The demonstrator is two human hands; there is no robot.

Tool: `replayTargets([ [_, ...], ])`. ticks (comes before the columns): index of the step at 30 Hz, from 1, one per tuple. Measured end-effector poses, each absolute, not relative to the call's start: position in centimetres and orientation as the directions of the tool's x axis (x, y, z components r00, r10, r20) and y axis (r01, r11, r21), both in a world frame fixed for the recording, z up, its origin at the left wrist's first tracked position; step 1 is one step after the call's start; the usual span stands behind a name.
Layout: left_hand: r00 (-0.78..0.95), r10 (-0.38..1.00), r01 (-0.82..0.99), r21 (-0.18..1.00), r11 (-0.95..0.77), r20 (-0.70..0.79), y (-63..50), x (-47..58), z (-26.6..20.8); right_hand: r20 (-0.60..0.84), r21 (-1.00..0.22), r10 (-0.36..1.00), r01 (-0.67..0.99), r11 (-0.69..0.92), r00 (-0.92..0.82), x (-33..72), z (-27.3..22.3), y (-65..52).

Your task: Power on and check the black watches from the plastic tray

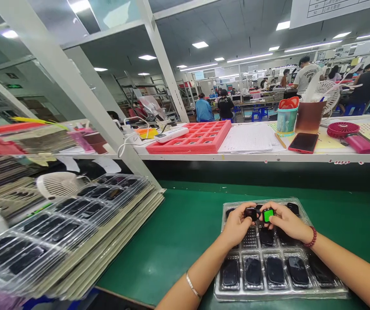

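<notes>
Over the back part of a clear plastic tray [219,292], both hands each hold a small smartwatch body. My left hand [239,224] pinches a watch with a dark screen [251,214] between thumb and fingers. Close beside it, my right hand [283,220] grips a watch with a lit green screen [268,215], its thumb at the lower edge. Dark rounded watch units [275,270] lie in the tray's pockets. One pocket [249,237] below the left hand shows bare ribbed plastic. The hands and forearms cover some of the pockets.
To the left rises a stack of trays [107,254] topped by dark watch units, with a white fan [58,185] behind. The shelf ahead holds a red foam tray [191,137], papers [246,138], a phone [303,142] and a pink handheld fan [343,129]. A slanted white post [75,86] stands left.
</notes>
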State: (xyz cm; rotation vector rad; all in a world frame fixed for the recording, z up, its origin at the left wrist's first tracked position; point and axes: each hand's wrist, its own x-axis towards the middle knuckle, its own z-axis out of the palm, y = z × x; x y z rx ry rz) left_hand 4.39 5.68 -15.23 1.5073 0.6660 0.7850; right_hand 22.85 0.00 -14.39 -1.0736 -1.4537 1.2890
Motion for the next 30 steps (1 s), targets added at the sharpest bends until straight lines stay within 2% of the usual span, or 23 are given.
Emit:
replayTargets([
  [16,0.538,0.827,0.016,0.979,-0.201,0.161,6.0,4.4,-15.9,0.082,-0.99,0.97,0.094,0.106,-0.229,23.1,-14.8,0.0],
  [30,0.534,0.837,0.036,0.986,-0.161,0.117,5.8,4.3,-16.2,0.087,-0.987,0.968,0.114,0.116,-0.235,23.4,-15.8,0.1],
])
